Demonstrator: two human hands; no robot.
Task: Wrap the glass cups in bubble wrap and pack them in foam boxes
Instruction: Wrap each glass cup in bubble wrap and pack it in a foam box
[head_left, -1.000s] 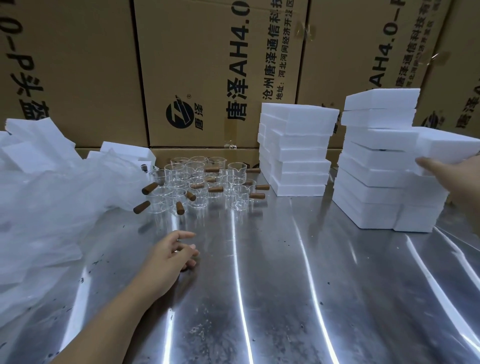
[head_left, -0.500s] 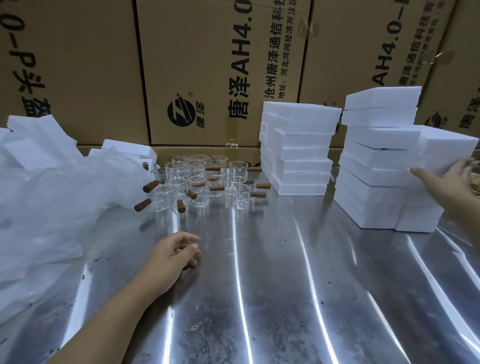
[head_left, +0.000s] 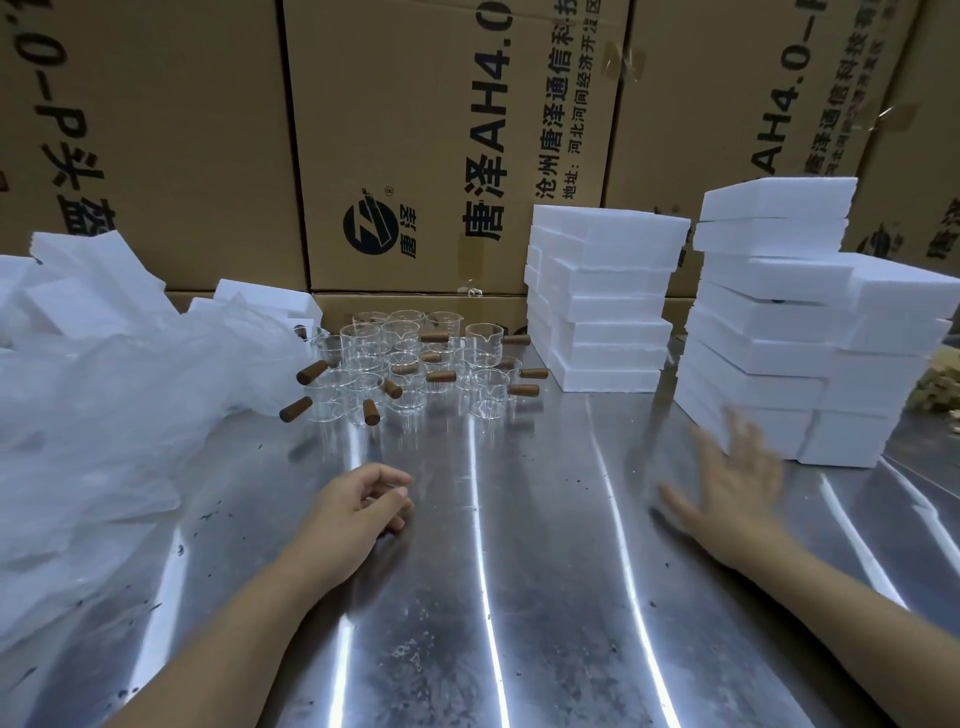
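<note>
Both hands empty: left hand (head_left: 363, 506) loosely curled on shiny steel surface (head_left: 519, 597), right hand (head_left: 727, 486) blurred, fingers (head_left: 737, 434) spread, beside white foam boxes (head_left: 769, 332) stacked at right edge; clear glass cups with brown wooden handles (head_left: 397, 338) crowd the back edge, probably best lifted singly by the handle.

Steel table (head_left: 519, 597): glass cups (head_left: 410, 364), foam boxes (head_left: 602, 306).

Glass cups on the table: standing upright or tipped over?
Upright. The glass cups stand on the steel table with rims up and wooden handles pointing sideways.
</note>
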